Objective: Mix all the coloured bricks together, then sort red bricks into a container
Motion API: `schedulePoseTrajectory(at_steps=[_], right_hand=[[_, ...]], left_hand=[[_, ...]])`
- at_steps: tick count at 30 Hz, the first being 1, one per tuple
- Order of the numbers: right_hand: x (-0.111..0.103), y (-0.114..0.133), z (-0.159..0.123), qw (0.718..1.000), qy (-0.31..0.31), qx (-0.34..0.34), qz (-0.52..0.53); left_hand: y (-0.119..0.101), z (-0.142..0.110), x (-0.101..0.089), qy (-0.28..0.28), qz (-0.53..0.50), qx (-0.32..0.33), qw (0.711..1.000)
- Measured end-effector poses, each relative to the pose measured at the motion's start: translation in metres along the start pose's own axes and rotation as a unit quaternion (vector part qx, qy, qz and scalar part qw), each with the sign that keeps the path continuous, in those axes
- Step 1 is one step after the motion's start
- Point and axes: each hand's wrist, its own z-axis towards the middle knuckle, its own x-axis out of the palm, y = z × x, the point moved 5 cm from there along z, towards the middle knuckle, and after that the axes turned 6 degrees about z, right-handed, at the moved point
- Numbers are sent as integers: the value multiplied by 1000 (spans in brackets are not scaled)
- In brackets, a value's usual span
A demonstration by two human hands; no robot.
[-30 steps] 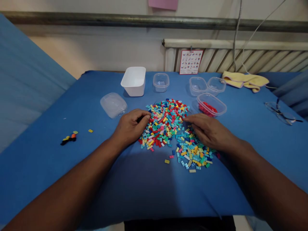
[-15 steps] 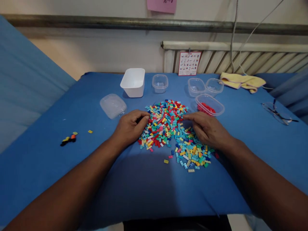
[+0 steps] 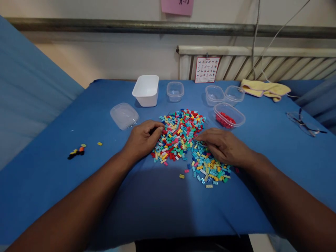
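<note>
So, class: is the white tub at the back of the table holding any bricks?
No: the white tub shows only a bare white inside, while red bricks lie in the clear tub to the right.

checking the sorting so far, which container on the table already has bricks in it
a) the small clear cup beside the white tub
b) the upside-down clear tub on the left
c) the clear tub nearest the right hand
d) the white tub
c: the clear tub just beyond the right hand holds red bricks, while the other containers look empty.
</note>
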Motion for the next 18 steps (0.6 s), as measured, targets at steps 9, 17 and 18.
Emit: schedulePoseTrajectory(at_steps=[9, 17, 18], right_hand=[[-3, -1, 2, 999, -14, 32, -17], [-7, -7, 0, 995, -57, 53, -60], [-8, -10, 0, 992, -73, 66, -73]], left_hand=[[-3, 0, 0, 5, 1, -2, 1000], [-2, 0, -1, 5, 6, -2, 1000], [-2, 0, 0, 4, 4, 0, 1000]])
